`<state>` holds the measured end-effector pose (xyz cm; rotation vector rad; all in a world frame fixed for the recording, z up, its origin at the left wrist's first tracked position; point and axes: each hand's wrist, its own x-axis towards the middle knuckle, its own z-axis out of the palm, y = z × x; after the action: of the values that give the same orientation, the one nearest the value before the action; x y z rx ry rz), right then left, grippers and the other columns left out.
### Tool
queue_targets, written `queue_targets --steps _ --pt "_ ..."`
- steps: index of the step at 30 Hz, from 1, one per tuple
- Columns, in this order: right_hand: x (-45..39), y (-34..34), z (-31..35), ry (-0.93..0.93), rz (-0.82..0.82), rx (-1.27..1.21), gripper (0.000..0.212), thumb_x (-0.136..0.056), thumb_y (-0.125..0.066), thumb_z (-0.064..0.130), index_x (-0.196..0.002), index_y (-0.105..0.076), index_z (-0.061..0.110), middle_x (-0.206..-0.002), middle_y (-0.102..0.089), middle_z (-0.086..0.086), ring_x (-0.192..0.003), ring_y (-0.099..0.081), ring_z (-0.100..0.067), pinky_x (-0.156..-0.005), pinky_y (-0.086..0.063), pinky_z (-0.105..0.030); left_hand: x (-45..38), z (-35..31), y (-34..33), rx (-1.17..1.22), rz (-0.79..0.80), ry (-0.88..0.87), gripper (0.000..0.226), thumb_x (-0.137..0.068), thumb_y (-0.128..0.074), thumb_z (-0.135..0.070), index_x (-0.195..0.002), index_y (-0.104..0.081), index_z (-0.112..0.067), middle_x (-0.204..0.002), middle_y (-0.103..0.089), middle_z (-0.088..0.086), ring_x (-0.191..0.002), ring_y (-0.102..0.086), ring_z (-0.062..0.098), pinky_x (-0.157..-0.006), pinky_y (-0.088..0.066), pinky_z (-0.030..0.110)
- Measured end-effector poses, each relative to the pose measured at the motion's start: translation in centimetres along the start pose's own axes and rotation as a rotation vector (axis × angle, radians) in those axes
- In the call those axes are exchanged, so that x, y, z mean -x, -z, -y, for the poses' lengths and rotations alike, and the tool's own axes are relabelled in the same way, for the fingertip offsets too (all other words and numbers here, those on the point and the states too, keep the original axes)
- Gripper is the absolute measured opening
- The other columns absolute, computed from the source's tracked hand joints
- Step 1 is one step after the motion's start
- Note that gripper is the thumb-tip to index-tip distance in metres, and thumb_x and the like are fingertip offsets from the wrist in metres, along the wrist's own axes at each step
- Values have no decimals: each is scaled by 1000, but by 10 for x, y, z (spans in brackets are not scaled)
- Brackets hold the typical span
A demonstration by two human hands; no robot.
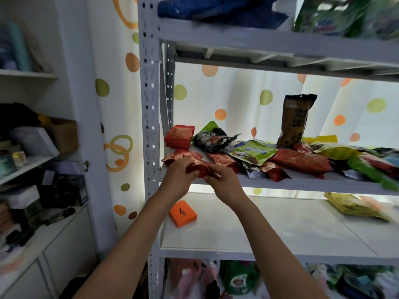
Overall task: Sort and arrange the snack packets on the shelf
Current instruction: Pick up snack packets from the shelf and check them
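Several snack packets lie in a loose heap on the middle shelf [302, 182] of a grey metal rack. Both my hands grip one red packet [199, 167] at the shelf's front left edge: my left hand [178, 176] holds its left end, my right hand [224, 182] its right end. Behind it a red packet [179, 137] stands upright at the back left. A black packet [211, 139], a green packet [252, 153] and a long red packet [300, 160] lie to the right. A tall brown packet [294, 120] stands upright further back.
An orange box [182, 213] and a yellow packet [354, 206] lie on the white shelf below. The rack's perforated upright post [150, 126] stands just left of my hands. Cluttered white shelves [32, 160] fill the left side. Blue and green bags sit on the top shelf.
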<state>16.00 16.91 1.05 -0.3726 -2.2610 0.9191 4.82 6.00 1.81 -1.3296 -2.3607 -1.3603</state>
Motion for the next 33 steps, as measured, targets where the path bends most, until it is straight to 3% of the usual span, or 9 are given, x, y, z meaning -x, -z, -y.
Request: queue_targets --steps 4,8,12,17,19,23,26,29,33 --pt "-15 0 -10 -25 26 206 33 -86 -69 10 -120 -67 11 -105 -66 0 -90 -53 -11 -70 -34 -21 -16 12 -14 -253 -10 -41 34 -93 -49 -2 -120 -68 -12 -123 -65 10 -112 -59 26 -98 -46 35" --pt "-27 1 -20 -30 49 326 17 -85 -70 19 -101 -68 14 -89 -64 2 -82 -56 -19 -67 -34 -27 -28 15 -22 -360 -13 -90 33 -94 -48 -4 -118 -68 -16 -117 -68 7 -107 -62 25 -95 -50 38" --pt "-39 1 -23 -6 -11 579 16 -84 -67 32 -96 -70 23 -97 -67 -3 -96 -56 -24 -68 -35 -29 -37 10 -25 -531 -36 -98 29 -97 -49 -12 -119 -67 -16 -118 -66 7 -108 -60 23 -94 -51 36" --pt "-48 2 -25 21 46 654 16 -82 -58 21 -92 -70 17 -94 -67 -6 -102 -52 -28 -81 -40 -33 -42 5 -28 -783 -55 -108 29 -95 -61 -24 -122 -64 -17 -120 -65 6 -118 -51 23 -96 -47 33" --pt "-50 4 -27 33 37 615 23 -76 -53 17 -91 -70 16 -94 -67 -4 -102 -55 -30 -80 -43 -33 -43 6 -31 -822 -27 -126 32 -96 -58 -21 -128 -60 -18 -127 -61 6 -123 -47 25 -99 -44 35" --pt "-51 16 -32 -32 -28 624 49 -74 -57 8 -123 -64 14 -129 -61 -5 -123 -51 -30 -100 -45 -38 -36 10 -37 -840 -16 -160 41 -96 -52 -18 -136 -49 -13 -140 -51 8 -130 -39 27 -107 -34 39" --pt "-51 22 -38 -142 -54 683 41 -82 -54 6 -118 -66 20 -120 -66 -6 -114 -58 -29 -90 -51 -37 -32 9 -41 -796 -42 -247 46 -96 -49 -15 -142 -41 -15 -145 -45 9 -135 -34 29 -109 -29 40" --pt "-53 22 -37 -171 -82 714 32 -93 -49 12 -116 -69 22 -115 -69 -5 -106 -64 -27 -83 -50 -32 -29 5 -48 -719 -2 -353 49 -93 -46 -9 -140 -44 -20 -142 -48 7 -134 -34 29 -108 -28 40" --pt "-54 25 -26 -145 -84 754 31 -97 -48 22 -121 -67 21 -117 -70 -8 -108 -64 -27 -84 -48 -30 -25 8 -58 -725 95 -364 46 -93 -44 -13 -138 -48 -19 -142 -45 6 -132 -34 28 -109 -26 40"
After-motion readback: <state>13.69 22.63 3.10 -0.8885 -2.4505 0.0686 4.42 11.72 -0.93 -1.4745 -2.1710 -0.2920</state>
